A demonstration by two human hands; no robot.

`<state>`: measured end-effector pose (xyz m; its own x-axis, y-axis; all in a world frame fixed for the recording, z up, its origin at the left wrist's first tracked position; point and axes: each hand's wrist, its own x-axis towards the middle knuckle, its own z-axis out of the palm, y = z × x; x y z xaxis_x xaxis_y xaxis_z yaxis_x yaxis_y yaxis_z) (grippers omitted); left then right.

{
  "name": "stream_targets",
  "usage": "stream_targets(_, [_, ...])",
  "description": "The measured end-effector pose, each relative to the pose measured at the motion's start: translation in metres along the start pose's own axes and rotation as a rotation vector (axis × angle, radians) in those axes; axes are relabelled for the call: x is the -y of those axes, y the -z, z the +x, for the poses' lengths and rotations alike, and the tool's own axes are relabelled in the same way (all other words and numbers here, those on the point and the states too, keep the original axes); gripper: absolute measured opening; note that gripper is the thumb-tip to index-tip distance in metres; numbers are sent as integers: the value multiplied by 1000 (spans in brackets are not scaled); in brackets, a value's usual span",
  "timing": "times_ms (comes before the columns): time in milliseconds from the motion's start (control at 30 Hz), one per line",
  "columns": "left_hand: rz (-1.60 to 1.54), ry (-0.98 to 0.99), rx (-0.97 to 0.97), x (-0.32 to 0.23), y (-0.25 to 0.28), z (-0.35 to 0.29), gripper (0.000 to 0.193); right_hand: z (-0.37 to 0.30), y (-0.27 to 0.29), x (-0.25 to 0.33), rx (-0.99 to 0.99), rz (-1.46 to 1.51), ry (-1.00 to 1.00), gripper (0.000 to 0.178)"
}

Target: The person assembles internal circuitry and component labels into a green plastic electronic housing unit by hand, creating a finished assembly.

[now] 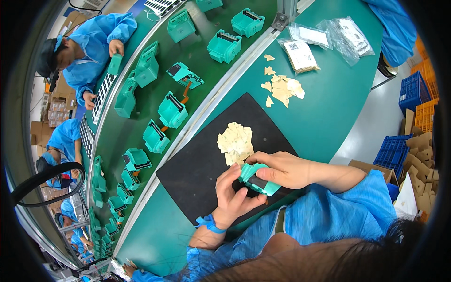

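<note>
A small teal plastic housing (270,189) with a black part on it is held between both hands, low over the black mat (197,164). My left hand (231,193) grips its left side with bent fingers; a blue band circles that wrist. From the right, my right hand (287,170) closes round the housing, its thumb pressing on the black part. Just beyond the fingers, a heap of cream-coloured flat pieces (235,142) lies on the mat. The fingers partly cover the housing's far side.
Past a metal rail (206,101), a green conveyor (195,51) carries several similar teal housings (173,110). More cream pieces (283,89) and clear bags (300,55) lie at the far right of the table. Co-workers in blue (94,42) sit across the line. Crates (393,152) stand at right.
</note>
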<state>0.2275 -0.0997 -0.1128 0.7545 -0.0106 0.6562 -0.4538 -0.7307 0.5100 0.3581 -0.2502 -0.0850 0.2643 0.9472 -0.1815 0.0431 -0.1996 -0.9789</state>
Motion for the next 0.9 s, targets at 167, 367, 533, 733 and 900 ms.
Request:
stream_targets(167, [47,51,76,3,3,8,58,2,4,-6,-31,15,-8,52])
stream_targets(367, [129,75,-96,16,-4,8,46,-5,-5,19,-532,-734,424,63])
stream_targets(533, [180,163,-109,14,-13,10,74,3,4,21,-376,-700,301,49])
stream_targets(733, [205,214,-106,20,-18,11,68,79,154,27,-992,-826,496,42])
stream_targets(900, [227,244,-59,18,-28,21,56,151,276,0,-1179,-1252,342,40])
